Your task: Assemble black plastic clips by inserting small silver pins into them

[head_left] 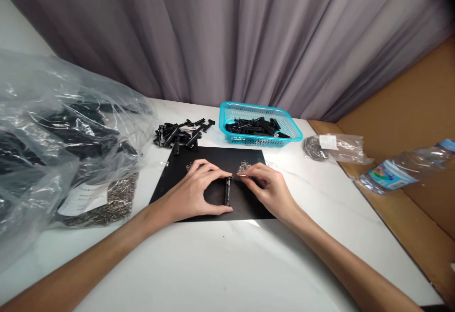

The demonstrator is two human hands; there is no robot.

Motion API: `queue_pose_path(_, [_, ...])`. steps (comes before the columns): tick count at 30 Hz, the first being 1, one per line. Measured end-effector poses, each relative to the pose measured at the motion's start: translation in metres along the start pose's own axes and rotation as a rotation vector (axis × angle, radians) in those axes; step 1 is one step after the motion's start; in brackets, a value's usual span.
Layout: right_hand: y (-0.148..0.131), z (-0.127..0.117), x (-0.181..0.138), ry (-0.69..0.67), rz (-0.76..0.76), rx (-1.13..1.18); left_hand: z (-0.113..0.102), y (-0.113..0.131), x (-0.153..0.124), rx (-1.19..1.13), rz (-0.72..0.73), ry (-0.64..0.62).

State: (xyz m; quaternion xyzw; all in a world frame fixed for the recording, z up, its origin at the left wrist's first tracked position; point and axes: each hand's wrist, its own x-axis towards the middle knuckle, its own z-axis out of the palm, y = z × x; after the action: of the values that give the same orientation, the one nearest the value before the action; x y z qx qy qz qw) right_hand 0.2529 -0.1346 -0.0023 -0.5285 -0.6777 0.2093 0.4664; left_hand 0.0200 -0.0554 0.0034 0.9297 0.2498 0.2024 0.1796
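Observation:
My left hand [195,189] pinches a small black plastic part [227,191] between thumb and fingers, holding it upright on a black mat [213,158]. My right hand [265,189] is closed in a pinch on a thin silvery metal piece [245,175], its tip at the top of the black part. Two little heaps of small silvery metal pieces [244,165] lie on the mat just beyond my fingers.
A turquoise basket [259,134] with black parts stands behind the mat. Loose black parts [183,134] lie to its left. Large clear bags [53,137] fill the left side. A small bag of metal bits [327,147] and a plastic bottle [405,167] lie at the right.

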Motion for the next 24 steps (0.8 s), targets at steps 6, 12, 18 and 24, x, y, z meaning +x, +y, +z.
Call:
queue_pose_path(6, [-0.004,0.005,0.0,0.014,-0.005,-0.005,0.002,-0.001,0.002,0.0,0.016,0.033])
queue_pose_path(12, [-0.003,0.007,-0.001,0.025,0.056,0.033,0.004,0.001,0.003,0.057,0.073,0.045])
queue_pose_path(18, [-0.005,0.007,0.0,-0.005,0.003,-0.01,0.005,0.001,0.002,0.053,0.071,0.05])
queue_pose_path(24, [-0.005,0.012,0.001,0.065,-0.03,0.042,0.006,0.002,0.002,0.027,0.065,0.044])
